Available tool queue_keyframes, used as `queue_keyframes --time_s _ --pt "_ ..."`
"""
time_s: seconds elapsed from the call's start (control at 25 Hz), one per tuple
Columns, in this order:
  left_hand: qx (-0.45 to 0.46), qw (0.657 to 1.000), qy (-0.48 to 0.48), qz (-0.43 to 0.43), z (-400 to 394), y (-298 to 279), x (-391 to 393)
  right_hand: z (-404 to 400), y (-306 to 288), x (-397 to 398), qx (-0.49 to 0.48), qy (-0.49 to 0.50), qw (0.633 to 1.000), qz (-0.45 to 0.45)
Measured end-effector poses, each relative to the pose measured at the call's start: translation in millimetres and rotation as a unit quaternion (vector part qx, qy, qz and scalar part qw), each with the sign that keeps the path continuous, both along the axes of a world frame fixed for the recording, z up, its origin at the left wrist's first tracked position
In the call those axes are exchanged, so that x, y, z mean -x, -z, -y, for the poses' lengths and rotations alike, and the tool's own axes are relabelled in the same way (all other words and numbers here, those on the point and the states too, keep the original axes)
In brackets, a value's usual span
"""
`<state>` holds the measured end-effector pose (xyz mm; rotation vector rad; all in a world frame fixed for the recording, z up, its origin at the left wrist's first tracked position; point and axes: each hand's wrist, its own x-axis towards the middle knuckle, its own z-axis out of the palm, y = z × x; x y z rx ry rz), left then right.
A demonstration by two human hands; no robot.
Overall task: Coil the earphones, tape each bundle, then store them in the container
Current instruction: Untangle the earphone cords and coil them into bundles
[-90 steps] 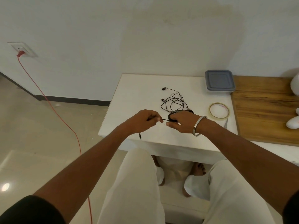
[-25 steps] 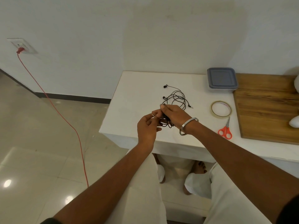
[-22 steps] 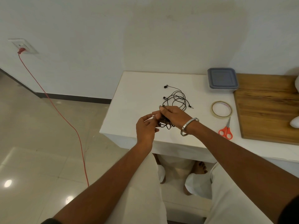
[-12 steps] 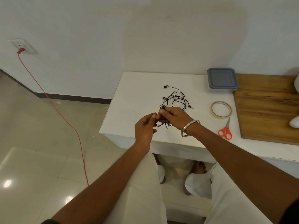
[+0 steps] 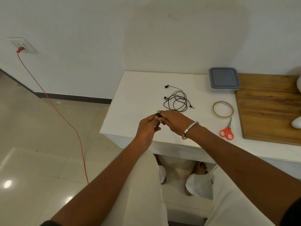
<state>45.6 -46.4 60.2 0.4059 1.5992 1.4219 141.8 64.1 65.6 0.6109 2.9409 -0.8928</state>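
- L hand (image 5: 146,128) & R hand (image 5: 172,121) met over the front part of the white table (image 5: 130,115), fingertips touching.
- Both hands were closed down in a pinch on a small black earphone bundle (image 5: 158,114); only a bit of cord showed above & between the fingers, rest hidden, so how tightly it was wound can't be told.
- R wrist carried a metal bangle (image 5: 190,130).
- Second earphones (image 5: 176,101) lay loose on the table just beyond the R hand, close to the knuckles but not clearly touching; cord in rough loops, two buds out to the L, plug end out to the R.
- Tape roll (image 5: 222,109) lay flat to the R of the loose earphones, apart from both hands.
- Orange-handled scissors (image 5: 226,132) sat just in front of the tape, blades pointing toward it, to the R of the R forearm.
- Container (image 5: 224,79) w/ grey lid on stood at the back of the table, next to the wooden board (image 5: 268,108), well apart from the hands.
- Red cable (image 5: 53,108) ran from a wall socket (image 5: 22,44) down across the floor at L.
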Motion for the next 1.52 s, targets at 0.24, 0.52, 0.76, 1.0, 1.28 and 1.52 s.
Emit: queue_keyframes --time_s 0.24,0.52,0.76,1.0,1.28,1.52 --pt "-0.039 0.994 0.015 0.101 -2.8 -4.9 5.8 -2.7 8.6 -0.9 -0.031 -0.003 0.999 0.036" --pt "-0.082 0.983 -0.006 0.163 -1.7 4.1 10.2 7.6 7.7 -5.5 0.051 0.041 0.997 -0.040" --pt "-0.112 0.972 -0.009 0.208 2.2 2.2 13.8 7.7 6.9 -10.7 0.175 0.130 0.974 -0.065" --pt "-0.088 0.983 0.050 0.153 3.7 4.1 19.2 3.6 2.4 -8.2 0.174 0.172 0.964 -0.102" --pt "-0.062 0.989 0.113 0.068 5.1 0.6 26.1 1.8 1.0 -11.6 0.168 0.178 0.955 -0.165" --pt "-0.006 0.985 0.170 -0.005 0.9 -2.4 31.9 -3.9 -0.9 -7.3 0.081 0.097 0.968 -0.216"
